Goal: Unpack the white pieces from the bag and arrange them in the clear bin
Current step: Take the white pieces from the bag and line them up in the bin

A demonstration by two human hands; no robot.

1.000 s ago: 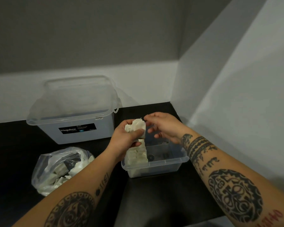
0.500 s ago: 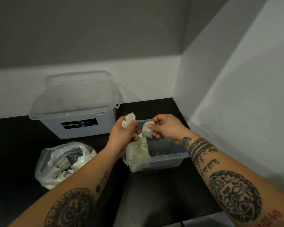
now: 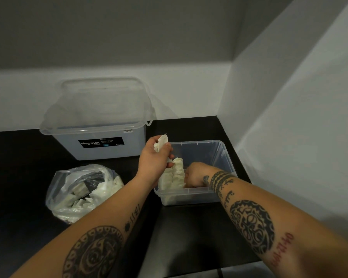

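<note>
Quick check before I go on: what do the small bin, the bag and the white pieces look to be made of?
Small bin: clear, glossy hard plastic; the dark table shows through its stiff walls. Bag: thin clear plastic film, crinkled and shiny. White pieces: matte off-white, soft-looking, creased like paper or cloth; I cannot tell which. The left hand grips one bent piece.

Dim on my feed, light from upper right; wide-angle bends edges, near forearms [image 3: 289,237] soft, black counter [image 3: 18,177] swallows detail.
</note>
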